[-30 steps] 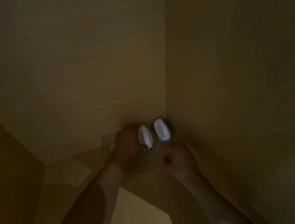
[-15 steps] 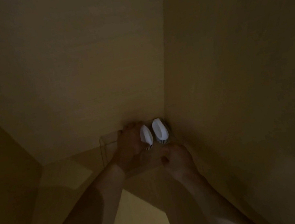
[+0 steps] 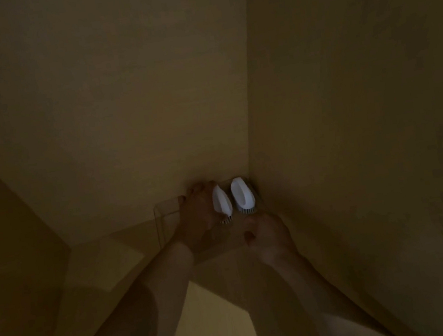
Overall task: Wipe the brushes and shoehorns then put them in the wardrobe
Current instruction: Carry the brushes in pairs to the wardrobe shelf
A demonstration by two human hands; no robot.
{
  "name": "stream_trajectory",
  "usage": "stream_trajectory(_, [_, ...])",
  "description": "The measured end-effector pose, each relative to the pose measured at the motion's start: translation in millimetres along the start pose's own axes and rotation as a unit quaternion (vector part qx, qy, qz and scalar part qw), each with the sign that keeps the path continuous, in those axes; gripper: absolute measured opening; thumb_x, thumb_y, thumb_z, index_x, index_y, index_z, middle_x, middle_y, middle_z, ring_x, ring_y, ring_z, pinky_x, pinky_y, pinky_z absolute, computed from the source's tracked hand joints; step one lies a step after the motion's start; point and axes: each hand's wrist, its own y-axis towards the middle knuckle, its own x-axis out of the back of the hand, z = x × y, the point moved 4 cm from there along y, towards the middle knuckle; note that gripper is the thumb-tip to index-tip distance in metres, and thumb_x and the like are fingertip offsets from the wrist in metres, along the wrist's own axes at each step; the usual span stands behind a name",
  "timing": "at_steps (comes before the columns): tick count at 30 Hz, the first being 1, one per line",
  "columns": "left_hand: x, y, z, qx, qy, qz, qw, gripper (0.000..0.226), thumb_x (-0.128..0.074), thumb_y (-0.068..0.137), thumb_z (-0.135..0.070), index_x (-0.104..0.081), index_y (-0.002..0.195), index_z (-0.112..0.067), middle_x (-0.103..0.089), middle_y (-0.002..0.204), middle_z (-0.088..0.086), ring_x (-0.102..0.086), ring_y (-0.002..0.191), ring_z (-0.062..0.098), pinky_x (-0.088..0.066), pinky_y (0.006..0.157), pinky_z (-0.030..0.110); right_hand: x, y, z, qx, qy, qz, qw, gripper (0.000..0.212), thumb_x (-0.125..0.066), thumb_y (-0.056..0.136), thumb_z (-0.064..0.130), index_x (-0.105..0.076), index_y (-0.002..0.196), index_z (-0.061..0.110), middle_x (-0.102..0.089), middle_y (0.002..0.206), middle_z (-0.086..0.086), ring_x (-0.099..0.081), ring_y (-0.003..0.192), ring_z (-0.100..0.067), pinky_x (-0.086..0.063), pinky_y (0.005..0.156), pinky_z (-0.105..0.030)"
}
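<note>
Two white brushes with dark bristles sit in a clear plastic box point(image 3: 162, 219) in the back right corner of a dim wardrobe compartment. My left hand point(image 3: 197, 218) grips the left brush point(image 3: 221, 201), which is tilted onto its side. The right brush point(image 3: 241, 195) rests bristles down against the corner, untouched. My right hand point(image 3: 267, 237) is curled at the box's front edge, just below the right brush; whether it holds the rim is hidden in the gloom.
The wardrobe's back wall point(image 3: 109, 104) and right side wall point(image 3: 364, 119) close in the corner. The shelf floor point(image 3: 100, 264) stretches to the left of the box, partly lit. A darker left panel point(image 3: 3, 241) bounds that side.
My left hand has turned the left brush more onto its side and eased it slightly back. My right hand has barely shifted.
</note>
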Motion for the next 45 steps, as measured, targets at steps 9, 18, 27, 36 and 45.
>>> stream_trajectory(9, [33.9, -19.1, 8.7, 0.009, -0.024, -0.046, 0.999, 0.072, -0.066, 0.086, -0.042, -0.035, 0.148, -0.025, -0.042, 0.147, 0.007, -0.042, 0.129, 0.03, -0.029, 0.106, 0.043, 7.3, -1.9, 5.8, -0.009, 0.071, -0.034, 0.997, 0.021, -0.048, 0.099, 0.009, -0.066, 0.108, 0.002, -0.067, 0.108, -0.009, -0.061, 0.1, -0.021, -0.033, 0.066, -0.017])
stream_trajectory(18, [107.0, -42.4, 4.1, 0.061, 0.048, -0.074, 0.994, 0.058, -0.048, 0.096, -0.049, -0.035, 0.148, -0.028, -0.039, 0.151, 0.004, -0.037, 0.135, 0.029, -0.026, 0.111, 0.048, 62.1, -7.1, 60.5, 0.062, 0.053, -0.113, 0.99, 0.031, -0.06, 0.095, 0.021, -0.065, 0.122, 0.008, -0.063, 0.122, -0.014, -0.06, 0.113, -0.031, -0.048, 0.09, -0.033])
stream_trajectory(27, [170.4, -127.8, -19.6, 0.067, 0.009, -0.162, 0.985, 0.057, -0.049, 0.094, -0.05, -0.039, 0.146, -0.03, -0.039, 0.152, 0.0, -0.033, 0.138, 0.026, -0.024, 0.113, 0.05, 90.3, -52.2, 112.4, 0.111, 0.064, -0.124, 0.984, 0.047, -0.058, 0.097, 0.035, -0.05, 0.143, 0.025, -0.047, 0.146, -0.005, -0.047, 0.132, -0.027, -0.04, 0.105, -0.032])
stream_trajectory(36, [177.2, -270.3, -69.8, 0.124, -0.05, -0.249, 0.959, 0.054, -0.051, 0.095, -0.044, -0.037, 0.146, -0.034, -0.035, 0.154, -0.005, -0.025, 0.143, 0.021, -0.021, 0.116, 0.046, 88.3, -164.3, 99.7, 0.205, 0.119, -0.109, 0.965, 0.047, -0.064, 0.091, 0.023, -0.056, 0.138, 0.025, -0.057, 0.139, -0.005, -0.052, 0.128, -0.025, -0.037, 0.112, -0.041])
stream_trajectory(45, [155.9, -421.7, -107.6, 0.211, -0.065, -0.292, 0.93, 0.051, -0.055, 0.095, -0.043, -0.042, 0.143, -0.034, -0.041, 0.15, -0.004, -0.03, 0.141, 0.023, -0.022, 0.114, 0.05, 79.1, -261.7, 84.8, 0.301, 0.153, -0.035, 0.941, 0.042, -0.061, 0.096, 0.036, -0.053, 0.137, 0.033, -0.055, 0.138, 0.008, -0.045, 0.13, -0.012, -0.034, 0.098, -0.025])
